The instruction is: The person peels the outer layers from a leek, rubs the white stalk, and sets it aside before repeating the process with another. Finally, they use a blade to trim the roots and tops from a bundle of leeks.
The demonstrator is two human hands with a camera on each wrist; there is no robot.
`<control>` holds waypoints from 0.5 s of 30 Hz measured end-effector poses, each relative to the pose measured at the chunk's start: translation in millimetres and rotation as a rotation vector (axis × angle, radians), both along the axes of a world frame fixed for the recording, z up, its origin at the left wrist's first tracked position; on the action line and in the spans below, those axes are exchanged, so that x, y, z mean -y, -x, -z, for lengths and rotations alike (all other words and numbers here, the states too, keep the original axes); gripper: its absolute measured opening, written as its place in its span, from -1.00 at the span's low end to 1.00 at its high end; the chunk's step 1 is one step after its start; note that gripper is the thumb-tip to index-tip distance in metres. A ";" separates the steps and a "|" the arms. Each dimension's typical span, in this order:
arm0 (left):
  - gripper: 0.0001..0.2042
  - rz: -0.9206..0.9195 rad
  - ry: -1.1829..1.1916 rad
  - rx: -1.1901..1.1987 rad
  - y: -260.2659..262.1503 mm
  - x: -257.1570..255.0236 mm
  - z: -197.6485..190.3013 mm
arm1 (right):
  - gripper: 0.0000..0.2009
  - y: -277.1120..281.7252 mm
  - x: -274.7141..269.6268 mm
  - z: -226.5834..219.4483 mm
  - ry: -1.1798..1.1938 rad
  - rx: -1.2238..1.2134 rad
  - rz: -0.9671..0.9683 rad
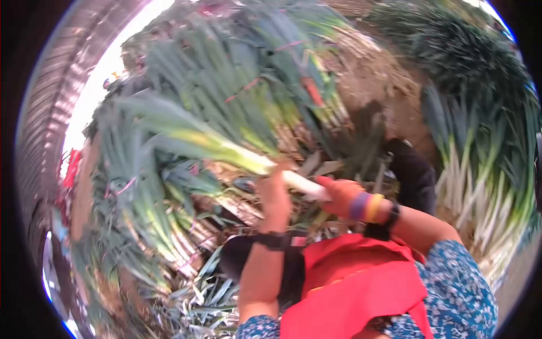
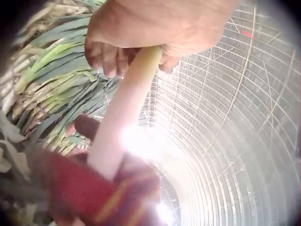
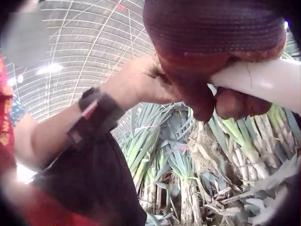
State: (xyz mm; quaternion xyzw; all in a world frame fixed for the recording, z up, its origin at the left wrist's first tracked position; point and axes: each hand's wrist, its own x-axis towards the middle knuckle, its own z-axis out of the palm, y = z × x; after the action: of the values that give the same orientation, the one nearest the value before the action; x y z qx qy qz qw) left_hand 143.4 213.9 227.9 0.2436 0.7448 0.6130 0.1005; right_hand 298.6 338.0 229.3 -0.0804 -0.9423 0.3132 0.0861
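Note:
A single leek (image 1: 237,155) slants across the head view, its green leaves at upper left and its white end toward the right hand. My bare left hand (image 1: 275,198) grips the stalk, its fingers wrapped round the shaft (image 2: 124,108) in the left wrist view. Near the white end, my right hand (image 1: 343,195) wears a reddish glove with purple and yellow bands. In the right wrist view the gloved fingers curl round the white stalk (image 3: 263,77). The palm side of the right hand is hidden.
Leek bundles (image 1: 192,73), some with pink ties, lie ahead and to the left. Another leek pile (image 1: 480,169) stands at the right. Cut leaves (image 1: 209,305) litter the ground by my knees. A red apron (image 1: 355,282) covers my lap.

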 end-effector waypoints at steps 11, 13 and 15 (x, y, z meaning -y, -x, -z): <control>-0.74 0.388 -0.397 0.614 -47.3 -69.4 -49.5 | -0.57 -124.1 -68.6 2.9 -0.055 -0.118 0.264; -0.70 0.313 -0.404 0.606 -42.5 -76.1 -43.4 | -0.61 -144.1 -75.8 3.0 -0.074 -0.094 0.349; -0.72 0.272 -0.364 0.386 -43.0 -80.2 -37.7 | -0.63 -167.1 -81.8 10.2 -0.132 -0.113 0.411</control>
State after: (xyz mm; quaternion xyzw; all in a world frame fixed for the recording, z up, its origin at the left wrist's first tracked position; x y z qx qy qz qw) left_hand 186.4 294.1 265.6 0.2340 0.5506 0.7523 0.2761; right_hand 465.7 419.8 219.0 -0.2473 -0.9183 0.2309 0.2058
